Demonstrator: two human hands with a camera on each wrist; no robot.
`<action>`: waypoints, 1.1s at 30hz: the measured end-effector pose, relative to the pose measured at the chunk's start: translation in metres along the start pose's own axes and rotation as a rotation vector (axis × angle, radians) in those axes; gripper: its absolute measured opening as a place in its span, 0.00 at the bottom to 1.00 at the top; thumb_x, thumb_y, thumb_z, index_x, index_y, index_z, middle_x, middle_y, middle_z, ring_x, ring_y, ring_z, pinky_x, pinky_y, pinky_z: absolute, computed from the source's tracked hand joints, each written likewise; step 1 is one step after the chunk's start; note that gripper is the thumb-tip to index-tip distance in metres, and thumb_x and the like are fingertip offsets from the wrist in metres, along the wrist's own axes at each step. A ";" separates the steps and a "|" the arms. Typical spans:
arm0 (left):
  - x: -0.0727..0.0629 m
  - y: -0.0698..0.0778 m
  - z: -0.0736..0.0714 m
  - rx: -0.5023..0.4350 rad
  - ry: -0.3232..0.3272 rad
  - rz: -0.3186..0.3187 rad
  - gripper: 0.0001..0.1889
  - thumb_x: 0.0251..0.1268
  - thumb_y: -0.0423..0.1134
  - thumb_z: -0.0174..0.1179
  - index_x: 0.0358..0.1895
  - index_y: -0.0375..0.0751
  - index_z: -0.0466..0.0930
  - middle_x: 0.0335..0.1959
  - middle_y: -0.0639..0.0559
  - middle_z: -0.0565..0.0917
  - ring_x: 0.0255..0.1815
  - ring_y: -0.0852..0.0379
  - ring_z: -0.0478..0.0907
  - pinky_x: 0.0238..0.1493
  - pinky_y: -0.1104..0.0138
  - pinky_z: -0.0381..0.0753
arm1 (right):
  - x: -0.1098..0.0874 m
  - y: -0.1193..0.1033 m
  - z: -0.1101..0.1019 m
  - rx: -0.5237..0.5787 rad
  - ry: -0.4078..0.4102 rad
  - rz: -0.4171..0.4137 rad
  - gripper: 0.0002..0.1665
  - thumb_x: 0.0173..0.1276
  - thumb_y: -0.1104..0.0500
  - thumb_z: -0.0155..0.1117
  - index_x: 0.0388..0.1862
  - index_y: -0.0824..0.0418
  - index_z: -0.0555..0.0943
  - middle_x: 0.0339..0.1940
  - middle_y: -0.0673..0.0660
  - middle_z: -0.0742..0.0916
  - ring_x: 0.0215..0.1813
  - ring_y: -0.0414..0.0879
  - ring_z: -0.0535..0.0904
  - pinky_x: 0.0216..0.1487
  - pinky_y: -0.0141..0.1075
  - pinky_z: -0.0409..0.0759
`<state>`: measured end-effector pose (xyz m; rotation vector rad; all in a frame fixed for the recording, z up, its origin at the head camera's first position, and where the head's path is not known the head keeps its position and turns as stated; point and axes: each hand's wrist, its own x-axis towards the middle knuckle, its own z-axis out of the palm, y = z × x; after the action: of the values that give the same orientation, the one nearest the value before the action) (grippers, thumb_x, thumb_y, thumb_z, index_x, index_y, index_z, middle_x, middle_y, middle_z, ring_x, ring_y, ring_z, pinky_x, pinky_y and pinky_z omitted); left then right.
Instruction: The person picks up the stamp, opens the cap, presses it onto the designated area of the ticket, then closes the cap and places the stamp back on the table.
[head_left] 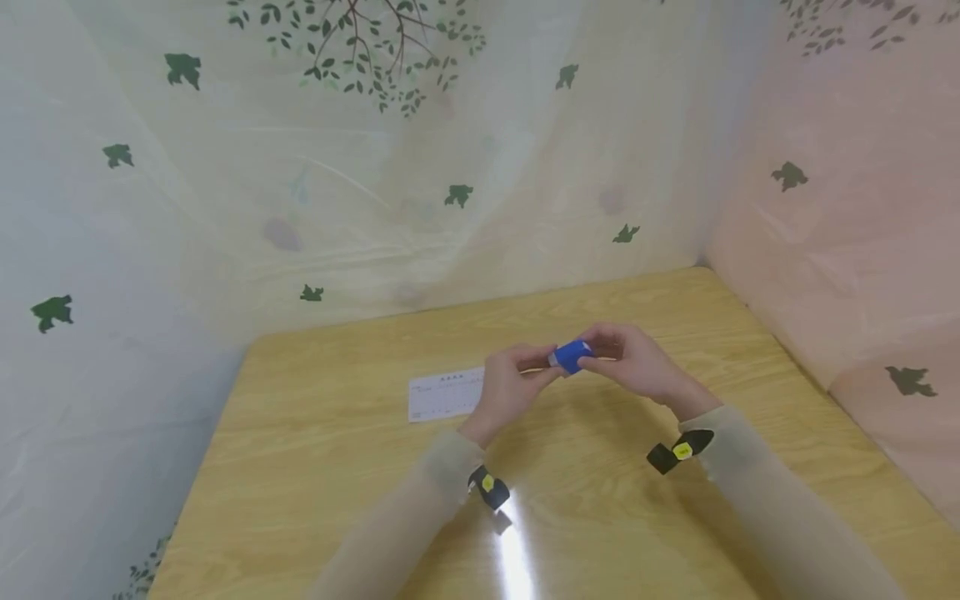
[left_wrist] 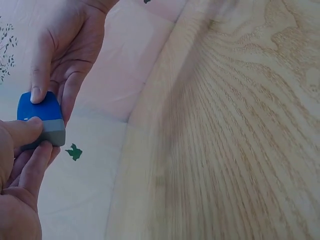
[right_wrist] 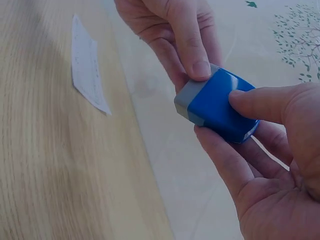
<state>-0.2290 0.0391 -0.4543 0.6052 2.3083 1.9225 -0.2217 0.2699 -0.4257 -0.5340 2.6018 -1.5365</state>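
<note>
A small blue stamp [head_left: 573,357] with a grey cap is held up over the table between both hands. My left hand [head_left: 504,390] pinches the grey cap [right_wrist: 189,101], thumb on one face and fingers beneath. The right hand [head_left: 636,363] grips the blue body [right_wrist: 222,107] from the opposite end, its thumb pressed on the broad face. In the left wrist view the cap sits flush against the blue part [left_wrist: 39,106]. Below and to the left, a white printed slip of paper [head_left: 444,395] lies on the table, its right part hidden behind the left hand.
The wooden table [head_left: 322,475] reaches back to a pale curtain [head_left: 360,208] printed with leaves and birds. A pinkish curtain [head_left: 847,275] hangs along the right edge. Black wrist bands [head_left: 489,487] with small cameras sit over the sleeves.
</note>
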 end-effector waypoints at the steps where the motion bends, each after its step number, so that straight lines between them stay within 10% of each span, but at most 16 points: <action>1: -0.001 -0.001 -0.001 0.004 0.000 0.000 0.19 0.67 0.32 0.73 0.60 0.38 0.87 0.55 0.42 0.90 0.55 0.49 0.91 0.53 0.70 0.90 | 0.001 0.001 0.001 0.000 -0.005 -0.003 0.12 0.76 0.62 0.69 0.55 0.60 0.86 0.55 0.59 0.91 0.61 0.57 0.88 0.68 0.57 0.85; 7: -0.006 -0.007 -0.012 0.029 -0.030 -0.033 0.27 0.65 0.34 0.76 0.67 0.38 0.82 0.66 0.40 0.85 0.63 0.45 0.88 0.57 0.66 0.89 | 0.006 0.001 0.007 -0.114 -0.025 -0.029 0.13 0.76 0.63 0.69 0.57 0.61 0.85 0.55 0.60 0.90 0.61 0.58 0.88 0.63 0.51 0.89; 19: -0.024 -0.027 -0.081 0.309 0.054 -0.052 0.26 0.64 0.37 0.76 0.64 0.32 0.84 0.63 0.34 0.86 0.62 0.40 0.87 0.61 0.56 0.89 | 0.009 0.013 0.007 -0.441 -0.021 0.070 0.10 0.72 0.66 0.69 0.50 0.63 0.87 0.51 0.63 0.91 0.58 0.61 0.87 0.61 0.57 0.87; 33: -0.034 -0.032 -0.095 0.467 0.073 -0.129 0.26 0.63 0.37 0.76 0.64 0.34 0.84 0.61 0.34 0.88 0.60 0.38 0.88 0.61 0.53 0.89 | 0.007 0.029 0.012 -0.440 -0.060 0.116 0.10 0.72 0.66 0.69 0.50 0.61 0.88 0.52 0.63 0.91 0.59 0.61 0.87 0.60 0.56 0.88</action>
<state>-0.2344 -0.0650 -0.4718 0.4058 2.7850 1.3743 -0.2328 0.2708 -0.4560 -0.4369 2.8700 -0.8978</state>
